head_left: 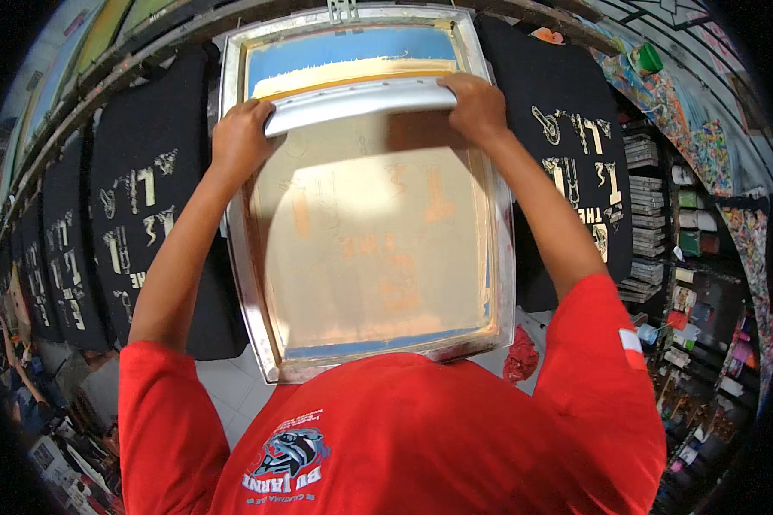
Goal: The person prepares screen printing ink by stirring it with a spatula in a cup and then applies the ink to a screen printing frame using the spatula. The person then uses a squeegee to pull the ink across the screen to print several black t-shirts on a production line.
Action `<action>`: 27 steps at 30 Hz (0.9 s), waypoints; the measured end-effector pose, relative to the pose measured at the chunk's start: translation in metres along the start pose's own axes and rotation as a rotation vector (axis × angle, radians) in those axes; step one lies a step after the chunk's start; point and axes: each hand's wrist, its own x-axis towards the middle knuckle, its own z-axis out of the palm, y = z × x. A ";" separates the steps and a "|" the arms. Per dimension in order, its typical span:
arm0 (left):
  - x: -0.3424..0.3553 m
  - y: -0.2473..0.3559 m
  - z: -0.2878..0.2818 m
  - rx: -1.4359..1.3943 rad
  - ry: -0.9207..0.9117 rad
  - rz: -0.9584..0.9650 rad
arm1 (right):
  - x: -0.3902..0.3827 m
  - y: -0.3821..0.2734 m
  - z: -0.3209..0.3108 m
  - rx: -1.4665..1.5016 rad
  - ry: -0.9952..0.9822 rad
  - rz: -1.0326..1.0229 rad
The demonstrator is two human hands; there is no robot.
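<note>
A metal-framed printing screen [242,283] lies in front of me, its mesh coated with tan ink and a blue band along the far edge. A long silver squeegee [361,100] lies across the far part of the mesh. My left hand [239,137] grips its left end and my right hand [477,107] grips its right end. A ridge of cream ink [352,73] sits just beyond the blade. My red shirt covers the near edge of the frame.
Black t-shirts with cream lettering lie on a long table to the left [137,197] and to the right [575,163] of the screen. Shelves with stacked items [653,223] stand at the right. A red rag [521,356] lies near the frame's right corner.
</note>
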 end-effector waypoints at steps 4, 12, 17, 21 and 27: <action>0.072 -0.029 -0.036 -0.063 -0.158 0.035 | 0.084 0.010 -0.031 -0.063 -0.373 0.090; -0.005 0.015 -0.086 -0.177 0.020 0.039 | 0.020 -0.034 -0.112 -0.042 -0.239 0.103; -0.165 0.082 -0.115 -0.116 -0.014 0.009 | -0.135 -0.093 -0.143 0.040 -0.041 -0.012; -0.279 0.139 -0.113 -0.293 -0.031 0.013 | -0.262 -0.141 -0.164 0.051 -0.053 -0.016; -0.352 0.171 -0.089 -0.330 -0.064 -0.014 | -0.355 -0.164 -0.137 0.012 0.042 -0.008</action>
